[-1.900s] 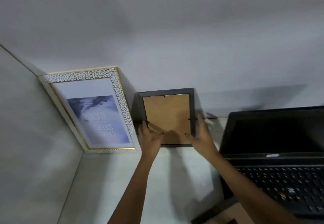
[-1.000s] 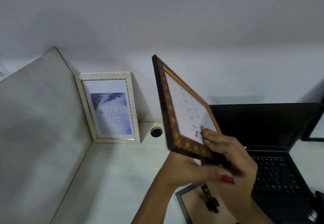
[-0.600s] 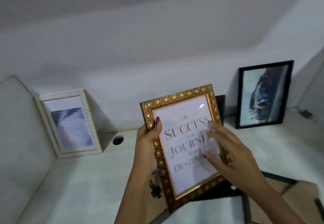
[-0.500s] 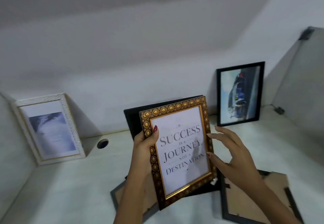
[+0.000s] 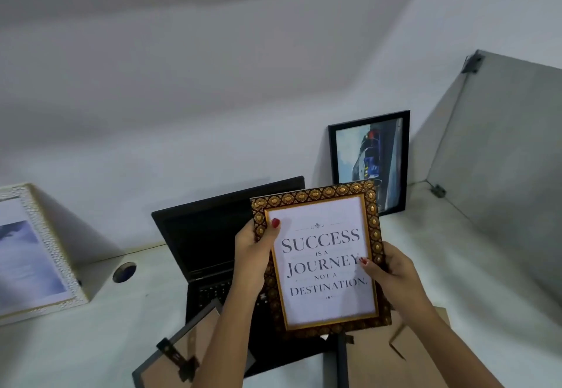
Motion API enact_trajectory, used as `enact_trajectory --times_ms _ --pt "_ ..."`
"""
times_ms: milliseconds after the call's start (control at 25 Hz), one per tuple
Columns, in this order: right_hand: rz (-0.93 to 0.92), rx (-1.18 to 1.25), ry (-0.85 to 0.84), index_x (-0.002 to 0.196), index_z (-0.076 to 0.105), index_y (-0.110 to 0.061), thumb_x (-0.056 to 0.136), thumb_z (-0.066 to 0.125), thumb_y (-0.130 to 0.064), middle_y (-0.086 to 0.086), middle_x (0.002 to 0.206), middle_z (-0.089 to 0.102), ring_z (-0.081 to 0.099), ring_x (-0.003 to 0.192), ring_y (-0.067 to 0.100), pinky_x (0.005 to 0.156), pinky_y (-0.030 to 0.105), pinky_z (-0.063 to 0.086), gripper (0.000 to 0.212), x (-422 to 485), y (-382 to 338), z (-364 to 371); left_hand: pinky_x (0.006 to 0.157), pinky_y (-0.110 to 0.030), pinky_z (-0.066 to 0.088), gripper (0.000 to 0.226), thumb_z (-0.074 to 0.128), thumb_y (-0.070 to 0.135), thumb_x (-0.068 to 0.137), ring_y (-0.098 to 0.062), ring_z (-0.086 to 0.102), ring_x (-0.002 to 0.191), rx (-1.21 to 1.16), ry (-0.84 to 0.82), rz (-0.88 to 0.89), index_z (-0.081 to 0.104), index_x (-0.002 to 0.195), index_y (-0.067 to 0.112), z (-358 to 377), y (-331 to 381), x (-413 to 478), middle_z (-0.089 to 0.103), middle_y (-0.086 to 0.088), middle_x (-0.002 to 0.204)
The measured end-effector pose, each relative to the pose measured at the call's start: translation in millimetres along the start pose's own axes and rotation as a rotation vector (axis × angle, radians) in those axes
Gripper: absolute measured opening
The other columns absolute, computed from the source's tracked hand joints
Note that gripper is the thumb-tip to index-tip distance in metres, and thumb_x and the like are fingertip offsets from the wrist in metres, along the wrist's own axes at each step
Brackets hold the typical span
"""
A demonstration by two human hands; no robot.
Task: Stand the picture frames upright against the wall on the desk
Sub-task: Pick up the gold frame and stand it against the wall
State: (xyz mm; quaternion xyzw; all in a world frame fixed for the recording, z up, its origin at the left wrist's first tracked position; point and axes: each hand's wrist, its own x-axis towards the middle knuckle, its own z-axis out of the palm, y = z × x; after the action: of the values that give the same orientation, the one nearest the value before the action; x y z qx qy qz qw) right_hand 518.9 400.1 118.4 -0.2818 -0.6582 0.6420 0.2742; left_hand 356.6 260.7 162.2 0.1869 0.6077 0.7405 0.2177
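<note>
Both hands (image 5: pixel 322 263) grip the gold frame (image 5: pixel 322 258) above the laptop (image 5: pixel 213 241), hiding its keyboard.

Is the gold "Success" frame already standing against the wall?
No, the gold frame is held in the air over the laptop by the left hand and the right hand, clear of the wall.

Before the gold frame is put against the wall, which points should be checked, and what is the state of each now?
1. Grip: left hand and right hand both hold the gold frame by its side edges: ok.
2. Orientation: text reads upright, front faces the person: ok.
3. Free wall space: the open laptop fills the middle; gap beside the black frame: cannot tell.
4. Stand behind the gold frame: hidden: cannot tell.
5. Other frames: two face-down frames lie on the desk, not yet standing: not ok.
</note>
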Motion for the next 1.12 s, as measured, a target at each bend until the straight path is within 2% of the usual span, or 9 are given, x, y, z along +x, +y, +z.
enact_trajectory --times_ms 80,160,240,400,520,640,760,960,1120 --pt "0.013 0.068 0.089 0.091 0.060 -0.014 0.080 0.063 -0.012 0.005 0.092 0.070 0.069 0.072 0.006 0.059 0.023 0.058 0.012 16 8 -17 0.065 -0.013 0.053 0.013 0.056 0.016 0.086 0.000 0.068 0.080 0.061 -0.051 0.020 0.063 0.096 0.021 20 -6 11 0.073 0.011 0.087" --pt "-0.004 0.115 0.069 0.087 0.061 -0.019 0.057 0.078 -0.049 -0.004 0.083 0.075 0.068 0.072 0.006 0.059 0.022 0.058 0.046 35 14 -38 0.070 -0.015 0.053 0.016 0.051 0.016 0.090 0.000 0.066 0.085 0.071 -0.072 0.010 0.060 0.101 0.022 43 -22 18 0.068 0.008 0.098" --pt "0.001 0.092 -0.023 0.089 0.062 -0.020 0.038 0.076 -0.066 -0.012 0.083 0.075 0.069 0.077 0.008 0.061 0.020 0.057 0.071 60 17 -66 0.073 -0.020 0.054 0.017 0.045 0.016 0.092 -0.006 0.065 0.085 0.032 0.012 -0.010 0.060 0.097 0.024 71 -43 29 0.066 0.004 0.096" --pt "0.107 -0.030 -0.272 0.095 0.060 -0.014 0.058 0.063 -0.066 -0.012 0.079 0.072 0.066 0.073 0.005 0.063 0.018 0.053 0.063 129 19 -128 0.062 -0.021 0.055 0.021 0.042 0.014 0.093 -0.005 0.066 0.069 -0.079 0.205 -0.056 0.061 0.090 0.022 121 -74 61 0.070 0.006 0.077" --pt "0.171 -0.163 -0.122 0.104 0.055 -0.020 0.083 0.055 -0.040 0.010 0.109 0.065 0.063 0.090 0.017 0.078 0.032 0.048 0.029 204 43 -177 0.059 -0.022 0.057 0.021 0.041 0.010 0.093 -0.005 0.067 0.066 -0.084 0.263 -0.083 0.059 0.089 0.019 150 -99 83 0.071 0.008 0.072" --pt "0.167 -0.381 -0.018 0.127 0.041 -0.011 0.079 0.066 -0.023 0.015 0.129 0.051 0.050 0.117 0.029 0.096 0.040 0.041 0.055 274 63 -199 0.060 -0.025 0.057 0.022 0.041 0.008 0.093 -0.006 0.067 0.066 -0.071 0.314 -0.120 0.058 0.086 0.020 164 -124 99 0.073 0.010 0.069" --pt "0.115 -0.403 0.013 0.134 0.029 -0.009 0.074 0.072 -0.021 0.015 0.138 0.043 0.043 0.124 0.031 0.102 0.044 0.039 0.075 327 74 -195 0.063 -0.026 0.058 0.025 0.040 0.005 0.093 -0.008 0.067 0.070 -0.068 0.337 -0.136 0.060 0.090 0.020 168 -145 110 0.073 0.009 0.074" --pt "0.172 -0.121 -0.058 0.124 0.042 -0.004 0.079 0.065 -0.013 0.012 0.118 0.054 0.053 0.105 0.023 0.085 0.029 0.049 0.051 362 89 -187 0.067 -0.024 0.058 0.024 0.043 0.007 0.091 -0.010 0.067 0.078 -0.082 0.337 -0.152 0.062 0.096 0.020 168 -166 130 0.072 0.006 0.084" --pt "0.067 -0.083 0.139 0.113 0.050 0.001 0.083 0.058 -0.004 0.013 0.105 0.057 0.053 0.094 0.021 0.063 0.004 0.044 0.032 352 97 -204 0.062 -0.023 0.058 0.027 0.060 0.032 0.075 -0.007 0.070 0.074 -0.093 0.304 -0.139 0.059 0.099 0.018 165 -169 142 0.075 0.010 0.078"
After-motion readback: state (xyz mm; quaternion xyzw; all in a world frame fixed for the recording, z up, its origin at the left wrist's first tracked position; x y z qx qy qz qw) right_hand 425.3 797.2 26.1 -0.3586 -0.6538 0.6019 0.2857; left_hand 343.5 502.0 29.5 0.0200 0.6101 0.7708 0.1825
